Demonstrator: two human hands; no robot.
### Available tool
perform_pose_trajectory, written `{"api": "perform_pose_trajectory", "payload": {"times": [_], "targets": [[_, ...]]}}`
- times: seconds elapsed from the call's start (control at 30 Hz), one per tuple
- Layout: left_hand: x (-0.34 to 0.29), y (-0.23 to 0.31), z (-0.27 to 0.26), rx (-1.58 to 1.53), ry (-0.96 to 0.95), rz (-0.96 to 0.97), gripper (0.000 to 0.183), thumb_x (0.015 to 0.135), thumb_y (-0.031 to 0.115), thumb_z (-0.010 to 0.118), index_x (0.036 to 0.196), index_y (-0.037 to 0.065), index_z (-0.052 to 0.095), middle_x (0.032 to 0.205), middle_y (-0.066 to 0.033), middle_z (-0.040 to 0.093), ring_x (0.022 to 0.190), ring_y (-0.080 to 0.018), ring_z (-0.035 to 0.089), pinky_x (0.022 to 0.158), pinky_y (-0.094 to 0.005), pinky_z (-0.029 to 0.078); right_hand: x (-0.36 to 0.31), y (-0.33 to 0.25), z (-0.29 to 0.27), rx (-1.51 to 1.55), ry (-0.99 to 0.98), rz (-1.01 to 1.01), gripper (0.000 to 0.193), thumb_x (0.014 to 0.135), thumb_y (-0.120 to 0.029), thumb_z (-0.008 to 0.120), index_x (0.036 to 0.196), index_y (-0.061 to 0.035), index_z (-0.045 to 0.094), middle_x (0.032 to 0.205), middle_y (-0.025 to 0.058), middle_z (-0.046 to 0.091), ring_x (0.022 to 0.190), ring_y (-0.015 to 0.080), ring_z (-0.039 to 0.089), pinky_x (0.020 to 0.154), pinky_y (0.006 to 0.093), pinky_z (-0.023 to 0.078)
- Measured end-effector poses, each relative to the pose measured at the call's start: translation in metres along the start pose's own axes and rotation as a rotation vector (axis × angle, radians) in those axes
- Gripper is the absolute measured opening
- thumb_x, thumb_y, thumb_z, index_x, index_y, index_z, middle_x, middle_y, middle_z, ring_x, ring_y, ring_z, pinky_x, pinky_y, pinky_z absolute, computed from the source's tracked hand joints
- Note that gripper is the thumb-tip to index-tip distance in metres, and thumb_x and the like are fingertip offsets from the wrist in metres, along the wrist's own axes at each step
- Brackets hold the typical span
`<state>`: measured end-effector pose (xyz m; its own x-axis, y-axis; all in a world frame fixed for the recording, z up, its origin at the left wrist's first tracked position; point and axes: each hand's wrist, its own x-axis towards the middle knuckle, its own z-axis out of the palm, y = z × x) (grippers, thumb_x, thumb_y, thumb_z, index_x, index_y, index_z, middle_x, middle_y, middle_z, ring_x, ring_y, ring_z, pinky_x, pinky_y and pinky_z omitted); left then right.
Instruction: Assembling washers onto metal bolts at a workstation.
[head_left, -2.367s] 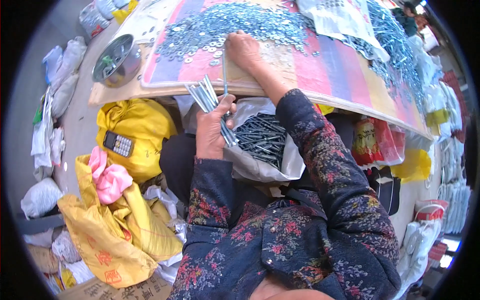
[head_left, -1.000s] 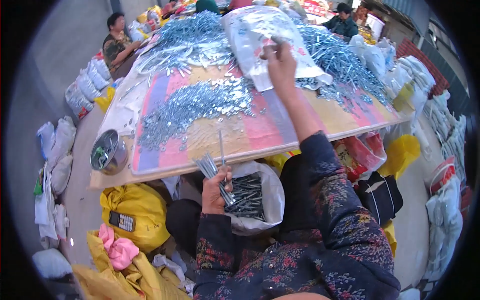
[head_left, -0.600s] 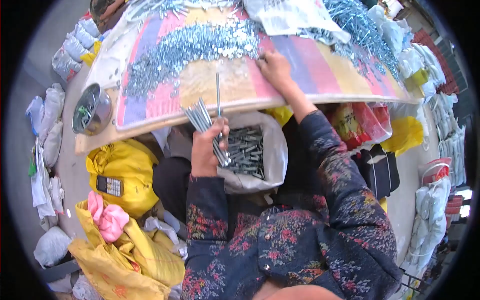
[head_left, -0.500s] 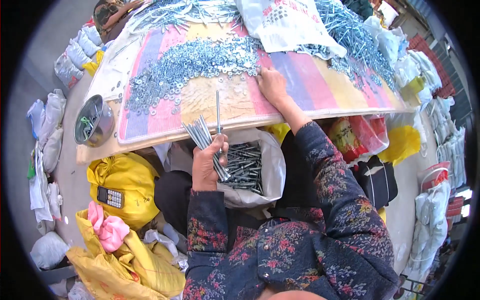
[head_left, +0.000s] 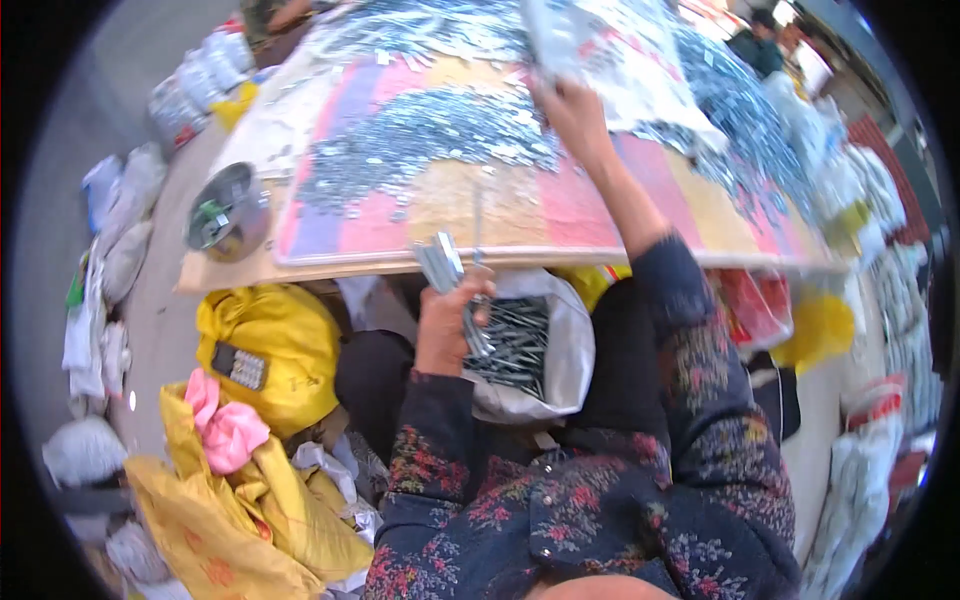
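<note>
My left hand (head_left: 448,322) is closed round a bundle of long silvery bolts (head_left: 438,262), just past the table's near edge. One thin bolt (head_left: 478,215) stands up apart from the bundle, blurred. Below that hand, a white sack (head_left: 570,375) holds many dark metal bolts (head_left: 515,345). My right hand (head_left: 575,115) reaches far over the table, its fingers closed at the left edge of a white plastic bag (head_left: 640,70). Motion smears the fingertips and the bag's edge. Left of this hand spreads a heap of small metal washers (head_left: 420,130).
The striped cloth (head_left: 500,215) covers the table. A metal bowl (head_left: 228,212) stands at its left edge. Long metal pieces (head_left: 735,110) pile up at right. Yellow sacks (head_left: 270,350), a phone (head_left: 238,366) and pink cloth (head_left: 232,436) lie at lower left. A person (head_left: 275,22) sits at far left.
My right hand has gone from the washer heap's right end, farther across the table to the white bag, whose edge is now raised. The left hand keeps its bolts. The whole view has shifted.
</note>
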<state>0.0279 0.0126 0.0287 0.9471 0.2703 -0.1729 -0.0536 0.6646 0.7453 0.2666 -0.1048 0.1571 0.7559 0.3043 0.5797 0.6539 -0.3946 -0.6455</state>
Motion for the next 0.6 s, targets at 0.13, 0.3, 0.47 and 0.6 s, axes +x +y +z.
{"api": "perform_pose_trajectory", "payload": {"times": [0.13,0.3,0.47,0.6], "targets": [[0.006,-0.021,0.01,0.076,0.055,0.052,0.013,0.08,0.008,0.067,0.088,-0.001,0.064,0.073,-0.0063,0.063,0.052,-0.0092,0.054,0.042,-0.0209,0.04,-0.102,0.012,0.042,0.435,-0.226,0.296,0.038,0.089,-0.03,0.059,0.069,0.0022,0.063,0.054,0.005,0.056,0.048,0.0105,0.053,0.045,0.0271,0.041],[-0.002,-0.014,-0.01,0.055,0.098,-0.026,0.019,0.081,0.01,0.07,0.094,-0.002,0.063,0.072,-0.0057,0.061,0.052,-0.0088,0.053,0.041,-0.0198,0.038,-0.118,-0.012,0.076,0.838,-0.2,0.491,0.027,0.092,-0.024,0.058,0.074,-0.003,0.061,0.058,-0.0011,0.051,0.047,0.0053,0.04,0.044,0.0229,0.029],[-0.011,-0.007,-0.011,0.04,0.089,-0.016,0.018,0.081,0.011,0.07,0.092,-0.002,0.063,0.071,-0.0052,0.06,0.049,-0.0087,0.051,0.04,-0.0197,0.038,-0.117,-0.022,0.076,0.879,-0.264,0.431,0.026,0.093,-0.022,0.057,0.078,-0.0019,0.063,0.061,-0.0009,0.053,0.049,0.005,0.04,0.046,0.0209,0.028],[-0.011,-0.009,-0.013,0.001,0.056,-0.074,0.021,0.08,0.01,0.07,0.094,-0.002,0.061,0.071,-0.0052,0.059,0.051,-0.0091,0.051,0.041,-0.0196,0.037,-0.121,-0.025,0.07,0.98,-0.265,0.458,0.022,0.093,-0.017,0.057,0.08,-0.0007,0.064,0.066,0.0032,0.059,0.048,0.007,0.047,0.045,0.0218,0.035]]}}
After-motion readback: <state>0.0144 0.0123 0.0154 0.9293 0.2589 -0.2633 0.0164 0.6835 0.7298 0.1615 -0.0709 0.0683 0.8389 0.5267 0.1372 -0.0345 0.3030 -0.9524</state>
